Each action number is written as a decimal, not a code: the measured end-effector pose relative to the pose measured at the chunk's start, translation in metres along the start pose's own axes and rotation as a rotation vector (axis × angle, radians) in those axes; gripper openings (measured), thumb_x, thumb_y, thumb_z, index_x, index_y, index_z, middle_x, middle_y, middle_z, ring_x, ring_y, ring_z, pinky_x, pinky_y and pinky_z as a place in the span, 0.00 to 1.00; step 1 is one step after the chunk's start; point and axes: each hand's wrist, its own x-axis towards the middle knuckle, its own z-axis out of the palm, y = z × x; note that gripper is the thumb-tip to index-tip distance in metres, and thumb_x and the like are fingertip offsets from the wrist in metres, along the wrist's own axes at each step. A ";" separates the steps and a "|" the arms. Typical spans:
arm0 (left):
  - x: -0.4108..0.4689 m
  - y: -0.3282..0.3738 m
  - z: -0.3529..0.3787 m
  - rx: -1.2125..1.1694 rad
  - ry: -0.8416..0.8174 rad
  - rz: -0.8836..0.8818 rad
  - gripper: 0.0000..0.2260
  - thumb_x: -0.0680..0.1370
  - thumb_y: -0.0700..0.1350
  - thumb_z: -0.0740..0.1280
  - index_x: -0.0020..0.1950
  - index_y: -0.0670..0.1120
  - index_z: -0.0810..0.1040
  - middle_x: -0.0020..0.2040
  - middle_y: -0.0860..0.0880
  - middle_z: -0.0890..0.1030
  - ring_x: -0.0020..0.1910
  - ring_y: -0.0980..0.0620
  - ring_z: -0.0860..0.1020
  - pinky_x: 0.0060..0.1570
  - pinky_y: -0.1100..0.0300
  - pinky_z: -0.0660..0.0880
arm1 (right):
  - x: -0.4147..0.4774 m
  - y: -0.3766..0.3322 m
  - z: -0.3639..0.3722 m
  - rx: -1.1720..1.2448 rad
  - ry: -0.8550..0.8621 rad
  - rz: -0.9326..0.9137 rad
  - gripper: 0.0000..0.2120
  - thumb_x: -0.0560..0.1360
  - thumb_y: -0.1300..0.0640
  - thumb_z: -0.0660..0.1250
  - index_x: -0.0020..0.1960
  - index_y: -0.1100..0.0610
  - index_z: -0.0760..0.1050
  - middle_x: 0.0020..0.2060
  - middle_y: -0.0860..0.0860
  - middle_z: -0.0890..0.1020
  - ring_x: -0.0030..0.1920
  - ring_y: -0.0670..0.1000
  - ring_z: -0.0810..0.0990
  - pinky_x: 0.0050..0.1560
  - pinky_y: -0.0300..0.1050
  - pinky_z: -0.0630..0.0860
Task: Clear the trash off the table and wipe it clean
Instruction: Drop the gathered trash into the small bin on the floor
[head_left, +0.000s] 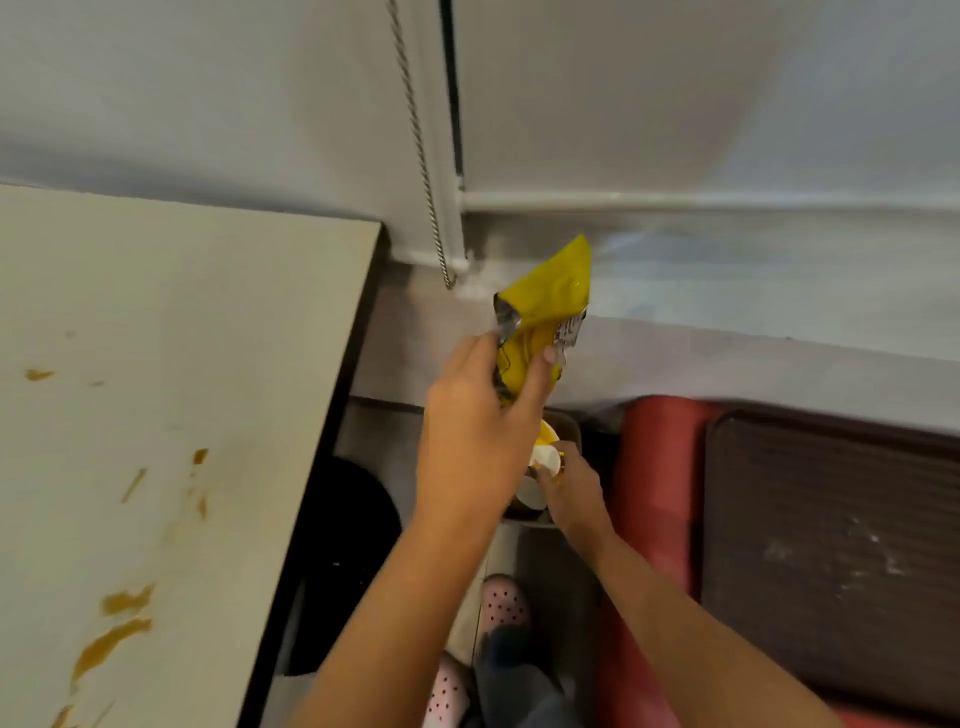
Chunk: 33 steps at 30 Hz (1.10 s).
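Observation:
My left hand (478, 431) grips a crumpled yellow snack bag (545, 306) and holds it up above a small grey bin (563, 423) on the floor. Lower down, my right hand (569, 486) pinches white and yellow scraps of trash (545, 452) at the bin's mouth; most of the bin is hidden behind both hands. The pale table (182, 389) fills the left side, off to the left of both hands, and its top carries several brown sauce smears (111, 644).
A red bench seat (654, 478) with a dark woven cushion (831, 545) stands at the right. A blind's bead chain (421, 150) hangs on the white wall. A black round object (348, 545) sits under the table edge. Slippered feet show at the bottom.

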 end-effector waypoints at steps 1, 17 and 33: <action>-0.004 -0.012 0.011 -0.007 -0.001 -0.044 0.12 0.75 0.53 0.65 0.43 0.44 0.76 0.41 0.48 0.78 0.39 0.55 0.76 0.39 0.59 0.74 | 0.009 0.011 0.005 -0.001 -0.010 0.012 0.14 0.76 0.57 0.63 0.61 0.55 0.69 0.54 0.56 0.77 0.53 0.56 0.77 0.51 0.57 0.77; -0.005 -0.214 0.143 0.311 -0.297 -0.445 0.18 0.78 0.53 0.63 0.63 0.44 0.73 0.56 0.43 0.77 0.54 0.45 0.76 0.45 0.58 0.68 | 0.079 0.094 0.000 0.020 0.009 0.149 0.24 0.77 0.58 0.62 0.72 0.57 0.60 0.61 0.58 0.74 0.60 0.56 0.74 0.60 0.50 0.72; -0.001 -0.199 0.150 0.330 -0.556 -0.443 0.27 0.79 0.47 0.62 0.75 0.46 0.56 0.71 0.44 0.66 0.68 0.46 0.68 0.63 0.55 0.67 | 0.066 0.062 -0.016 0.052 -0.032 0.133 0.23 0.77 0.59 0.62 0.71 0.57 0.61 0.58 0.58 0.75 0.57 0.55 0.74 0.51 0.43 0.70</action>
